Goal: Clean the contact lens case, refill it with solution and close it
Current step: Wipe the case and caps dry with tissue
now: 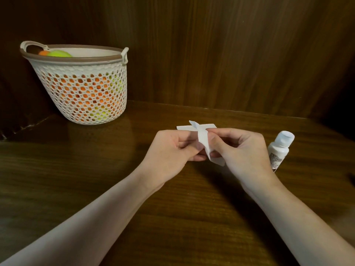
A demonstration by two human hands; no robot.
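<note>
My left hand [172, 146] and my right hand [242, 148] meet above the middle of the wooden table, fingers curled. Between them they pinch a white tissue [204, 140], folded and hanging down between the fingertips. Whatever the tissue wraps is hidden by my fingers; I cannot see the contact lens case. A second flat piece of white tissue [187, 127] lies on the table just behind my hands. A white solution bottle [279, 148] with a patterned label stands to the right of my right hand, its cap on top.
A white perforated plastic basket [82, 89] with a brown rim and orange and yellow-green balls inside stands at the back left. Dark wooden panels [230, 54] rise behind the table [172, 217].
</note>
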